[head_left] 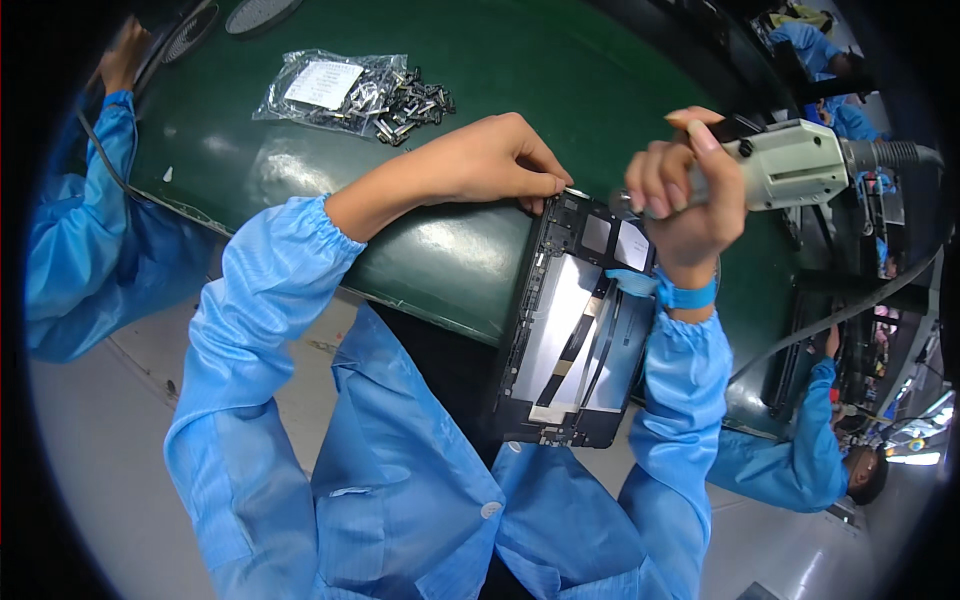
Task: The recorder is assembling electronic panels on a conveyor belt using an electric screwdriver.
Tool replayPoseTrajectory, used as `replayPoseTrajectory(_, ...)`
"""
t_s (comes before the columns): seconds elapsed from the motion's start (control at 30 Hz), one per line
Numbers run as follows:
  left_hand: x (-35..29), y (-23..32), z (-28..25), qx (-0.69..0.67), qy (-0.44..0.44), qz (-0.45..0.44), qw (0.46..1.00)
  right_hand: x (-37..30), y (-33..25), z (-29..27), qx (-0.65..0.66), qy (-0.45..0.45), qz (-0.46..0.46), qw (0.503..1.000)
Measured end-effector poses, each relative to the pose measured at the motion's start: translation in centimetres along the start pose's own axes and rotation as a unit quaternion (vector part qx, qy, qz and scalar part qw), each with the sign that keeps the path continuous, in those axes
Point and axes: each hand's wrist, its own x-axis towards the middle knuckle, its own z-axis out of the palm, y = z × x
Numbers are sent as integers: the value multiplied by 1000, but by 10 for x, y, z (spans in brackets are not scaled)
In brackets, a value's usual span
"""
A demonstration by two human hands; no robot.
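An opened tablet (pixel 570 340) lies tilted in front of me, its inner side up, with dark frame, silvery panels and flat cables showing; its near end reaches past the table edge over my lap. At its far left corner my left hand (pixel 480 165) has thumb and forefinger pinched together. A tiny pale, shiny bit shows at these fingertips, too small to name. My right hand (pixel 695 195) is wrapped round a pale grey-green electric screwdriver (pixel 795 165), held above the tablet's far right side. The tip of the screwdriver is mostly hidden by my fingers.
A clear plastic bag (pixel 330 95) with a white label lies farther back on the green table (pixel 440 270), small metal parts (pixel 415 105) spilling from it. A grey cable (pixel 880 295) trails from the screwdriver. Co-workers' blue sleeves (pixel 85 260) show at both sides.
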Motion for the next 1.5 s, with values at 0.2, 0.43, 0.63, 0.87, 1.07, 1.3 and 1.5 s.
replayPoseTrajectory(0.2,-5,7,-4,-12,-18,-55,998,3,23,16,92,-6,-28,995)
replayPoseTrajectory(0.43,-7,5,-2,-51,-3,-60,997,1,30,15,83,-18,-38,996)
replayPoseTrajectory(0.63,-3,0,0,-70,4,-78,994,3,37,11,66,-25,-36,997)
replayPoseTrajectory(0.87,-4,3,0,-65,6,-88,994,4,37,8,83,-48,-37,995)
replayPoseTrajectory(1.07,-5,3,0,-74,4,-80,994,5,39,7,82,-44,-33,995)
replayPoseTrajectory(1.3,-6,0,0,-72,6,-83,994,4,42,13,61,-27,-44,997)
replayPoseTrajectory(1.5,-8,5,1,-77,1,-82,994,4,37,19,22,-31,-25,999)
